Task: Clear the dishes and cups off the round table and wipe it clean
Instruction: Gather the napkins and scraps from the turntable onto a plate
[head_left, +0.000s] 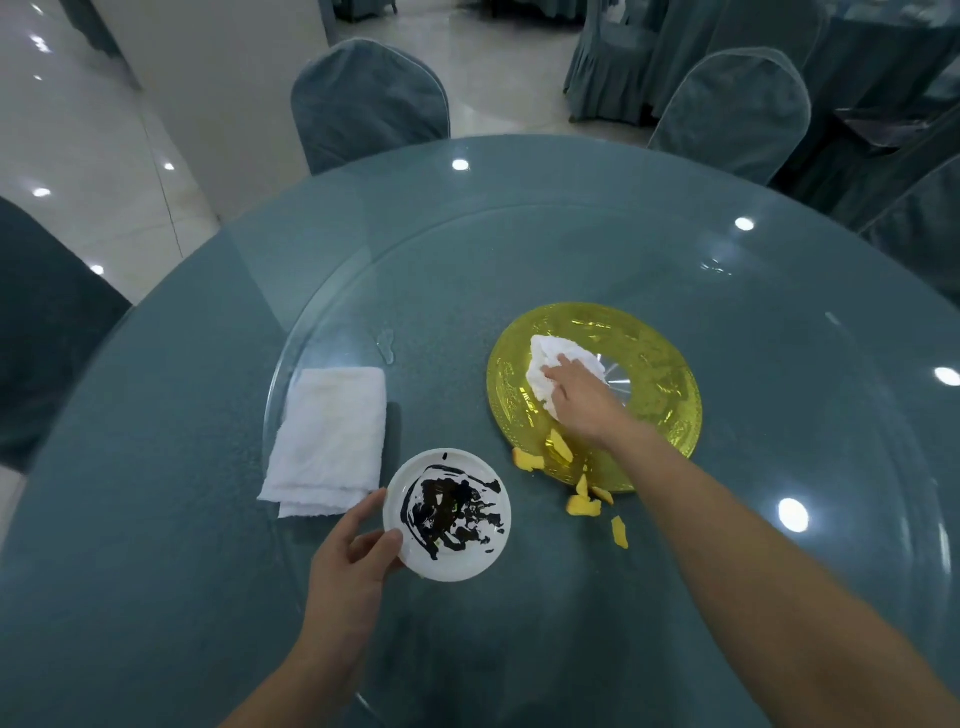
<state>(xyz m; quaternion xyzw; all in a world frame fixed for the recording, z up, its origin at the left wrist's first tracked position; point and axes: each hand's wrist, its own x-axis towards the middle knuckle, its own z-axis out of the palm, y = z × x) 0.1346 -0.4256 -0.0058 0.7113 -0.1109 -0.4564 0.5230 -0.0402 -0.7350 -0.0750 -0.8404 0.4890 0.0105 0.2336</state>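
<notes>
A small white plate (467, 564) smeared with black sauce sits near the front of the round glass-topped table (571, 176). My left hand (353, 561) grips its left rim, thumb on top. To the right lies a large yellow glass plate (660, 364). My right hand (584, 400) presses a crumpled white tissue (550, 358) onto that plate. Several yellow food scraps (584, 504) lie on the plate's near edge and on the table beside it. A folded white towel (332, 436) lies left of the small plate.
A glass turntable (322, 322) covers the table's middle. A small wet patch (385, 345) shows beyond the towel. Chairs in blue-grey covers (369, 104) stand around the table, with more at the back right (737, 111). A white pillar (218, 78) rises at the left.
</notes>
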